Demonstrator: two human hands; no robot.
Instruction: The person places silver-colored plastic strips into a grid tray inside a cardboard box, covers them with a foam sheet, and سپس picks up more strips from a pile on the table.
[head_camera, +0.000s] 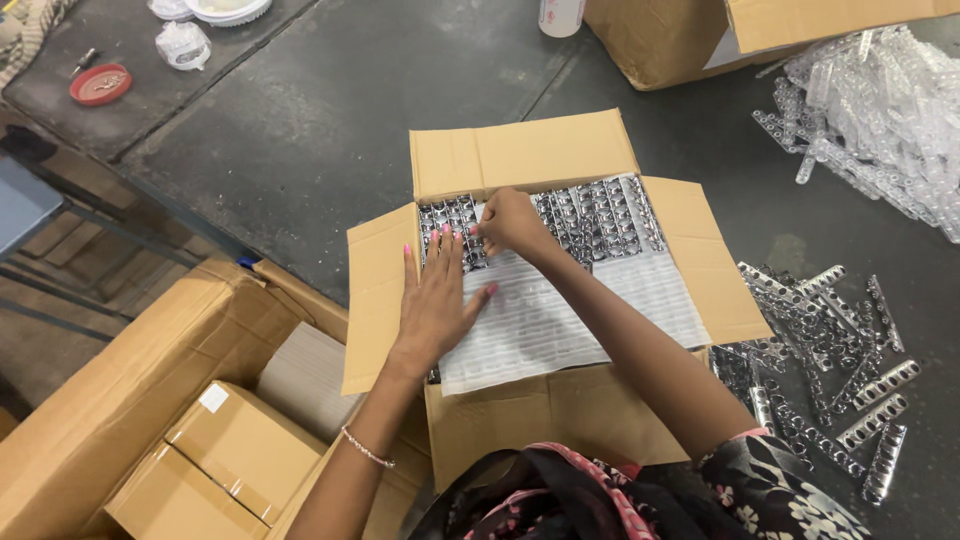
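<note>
Two bare hands work over an open brown cardboard box (700, 260) at the centre of the frame. Inside it lie rows of shiny silver metal strips (600, 215) packed side by side, and over their nearer part lies a white ribbed paper sheet (560, 320).

The left hand (435, 300) lies flat and fully spread, palm down, across the left edge of the sheet; it presses rather than grips. A thin silver bracelet (365, 448) circles that wrist. The right hand (512, 222) is curled, fingertips pinched together at the sheet's upper edge where it meets the strips; whether it has hold of the sheet or a strip I cannot tell.

At the right of the frame, loose silver strips (830, 370) are scattered on the dark grey floor (320, 110), and a heap of clear plastic strips (880, 110) sits at the upper right. A second brown box (680, 40) stands at the top. Smaller sealed cartons (220, 460) fill a large box at the lower left. A red round lid (100, 84) lies at the upper left.
</note>
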